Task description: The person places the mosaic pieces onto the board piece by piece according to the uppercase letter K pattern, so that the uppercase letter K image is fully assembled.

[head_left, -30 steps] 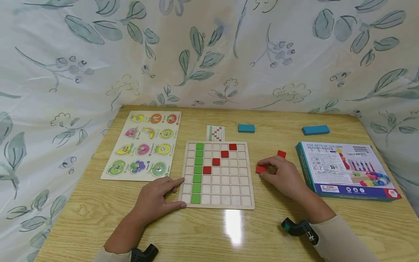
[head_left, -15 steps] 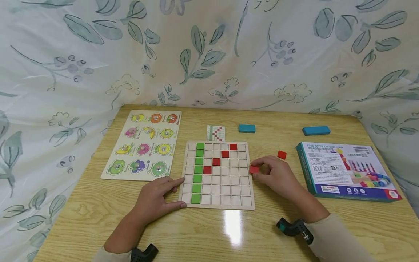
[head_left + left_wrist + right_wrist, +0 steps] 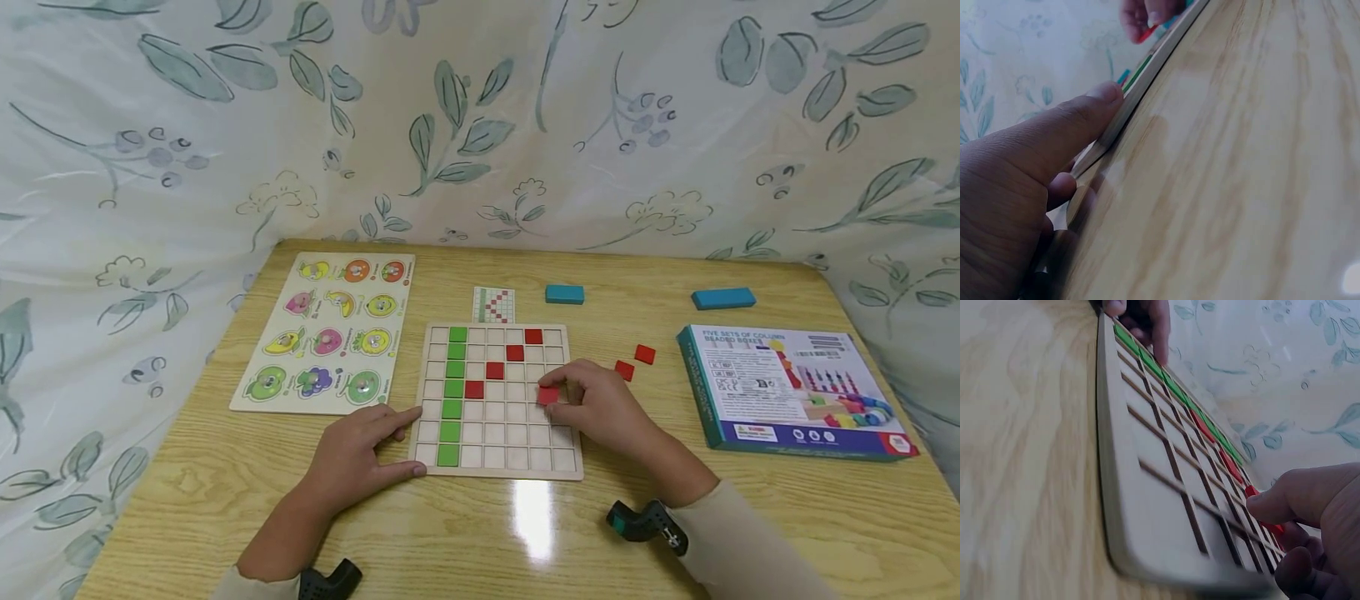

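Steadying the wooden grid board point(image 3: 497, 400) at its near left corner, my left hand point(image 3: 352, 458) lies flat on the table point(image 3: 480, 533), fingers straight, thumb and forefinger braced against the board's edge, probably so the frame stays put under the other hand. My right hand point(image 3: 600, 408) hangs over the board's right side, thumb and fingertips pinching a red square tile point(image 3: 548, 395) just above the cells there. On the board, a column of green tiles point(image 3: 453, 392) runs down the second column and four red tiles point(image 3: 504, 362) climb in a diagonal toward the far right. Two loose red tiles point(image 3: 634, 362) sit on the table just right of the board, within easy reach. Beyond it, a small pattern card point(image 3: 494, 305) lies at the far edge, apparently as a reference. A fruit peg puzzle point(image 3: 330, 332) lies to the left, a printed box point(image 3: 795, 390) to the right, two blue blocks point(image 3: 645, 295) farther back. Which cell lies under the held tile I cannot tell; the fingers hide it, and both wrist views are blurred and skim the board edge-on
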Available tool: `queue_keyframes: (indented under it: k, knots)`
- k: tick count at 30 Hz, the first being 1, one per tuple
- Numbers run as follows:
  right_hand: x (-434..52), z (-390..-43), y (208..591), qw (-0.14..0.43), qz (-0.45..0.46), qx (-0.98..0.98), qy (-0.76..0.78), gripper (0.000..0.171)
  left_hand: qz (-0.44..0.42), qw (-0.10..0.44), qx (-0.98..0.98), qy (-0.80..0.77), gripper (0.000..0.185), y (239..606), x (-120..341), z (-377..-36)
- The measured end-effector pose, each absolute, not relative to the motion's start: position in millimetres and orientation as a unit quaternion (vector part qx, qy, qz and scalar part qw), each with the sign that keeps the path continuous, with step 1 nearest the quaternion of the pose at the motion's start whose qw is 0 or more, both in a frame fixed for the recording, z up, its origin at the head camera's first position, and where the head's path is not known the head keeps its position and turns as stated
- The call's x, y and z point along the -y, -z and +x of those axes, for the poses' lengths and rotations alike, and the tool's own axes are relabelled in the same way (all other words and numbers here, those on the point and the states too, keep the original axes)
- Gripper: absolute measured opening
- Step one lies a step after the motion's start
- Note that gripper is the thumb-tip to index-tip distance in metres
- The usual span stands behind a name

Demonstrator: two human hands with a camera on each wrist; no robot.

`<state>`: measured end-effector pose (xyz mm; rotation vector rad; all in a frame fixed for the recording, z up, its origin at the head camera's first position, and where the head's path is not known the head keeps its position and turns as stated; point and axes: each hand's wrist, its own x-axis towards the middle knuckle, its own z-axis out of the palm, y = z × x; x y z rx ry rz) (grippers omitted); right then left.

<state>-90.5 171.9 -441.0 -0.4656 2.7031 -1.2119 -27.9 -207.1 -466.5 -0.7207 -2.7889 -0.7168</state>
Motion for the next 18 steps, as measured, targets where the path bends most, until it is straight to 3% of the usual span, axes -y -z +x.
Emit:
queue_keyframes:
  k: [18]
  knots:
    - [-120,-89,440,0.1,-0.219,-0.886,0.395,0.028,-0.239,0.081,0.937,0.241,0.075,466,207,-28]
